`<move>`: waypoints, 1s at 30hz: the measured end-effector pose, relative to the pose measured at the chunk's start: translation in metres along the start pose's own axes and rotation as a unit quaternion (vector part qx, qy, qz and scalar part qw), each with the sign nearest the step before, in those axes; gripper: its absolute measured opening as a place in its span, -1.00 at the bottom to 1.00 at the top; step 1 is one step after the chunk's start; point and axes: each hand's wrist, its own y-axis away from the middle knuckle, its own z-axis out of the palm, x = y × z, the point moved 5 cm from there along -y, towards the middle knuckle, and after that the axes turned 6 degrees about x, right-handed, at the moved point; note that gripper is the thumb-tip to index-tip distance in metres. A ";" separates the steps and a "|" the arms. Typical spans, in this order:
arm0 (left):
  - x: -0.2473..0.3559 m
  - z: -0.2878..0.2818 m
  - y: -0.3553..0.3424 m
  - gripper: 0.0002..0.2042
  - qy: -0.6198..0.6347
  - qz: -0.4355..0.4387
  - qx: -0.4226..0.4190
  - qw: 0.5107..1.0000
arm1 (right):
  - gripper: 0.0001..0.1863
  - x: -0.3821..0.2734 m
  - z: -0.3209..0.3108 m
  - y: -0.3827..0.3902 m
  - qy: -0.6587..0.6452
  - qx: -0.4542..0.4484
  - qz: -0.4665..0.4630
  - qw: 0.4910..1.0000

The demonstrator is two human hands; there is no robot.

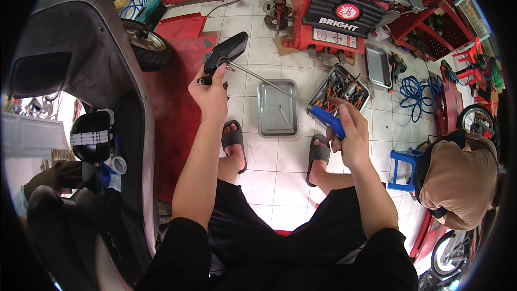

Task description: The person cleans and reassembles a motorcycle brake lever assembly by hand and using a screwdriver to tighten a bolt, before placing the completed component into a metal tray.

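My left hand [210, 94] is closed around a black wedge-shaped part [227, 51] with a glossy face; its exact kind is unclear. In my right hand [351, 132] is a long screwdriver [326, 120] with a blue handle, gripped with the fingers wrapped round it. The steel shaft slants up to the left, and its tip meets or lies right beside the lower edge of the black part. Below the shaft, a metal tray [277, 124] on the floor holds a wrench [284, 117]. Beyond my right hand stands a tray of tools [364, 96].
A grey scooter body [126, 75] fills the left side, beside a red lift platform [186, 97]. A red machine [323, 16] stands ahead. To the right are another metal tray [378, 66], a coiled blue hose [417, 97], a blue stool [403, 168] and a bent-over person [460, 180].
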 end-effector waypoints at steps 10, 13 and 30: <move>-0.008 0.006 0.002 -0.92 0.018 -0.043 -0.003 0.999 | -0.68 -0.041 0.005 0.017 0.185 0.035 -0.470 0.862; -0.013 -0.003 -0.002 -0.92 0.033 -0.039 0.002 0.999 | -0.55 -0.030 0.016 0.016 0.080 0.031 -0.371 0.925; -0.020 -0.003 -0.005 -0.91 0.006 -0.019 0.020 1.000 | -0.61 -0.014 0.005 0.003 0.054 0.025 -0.053 0.997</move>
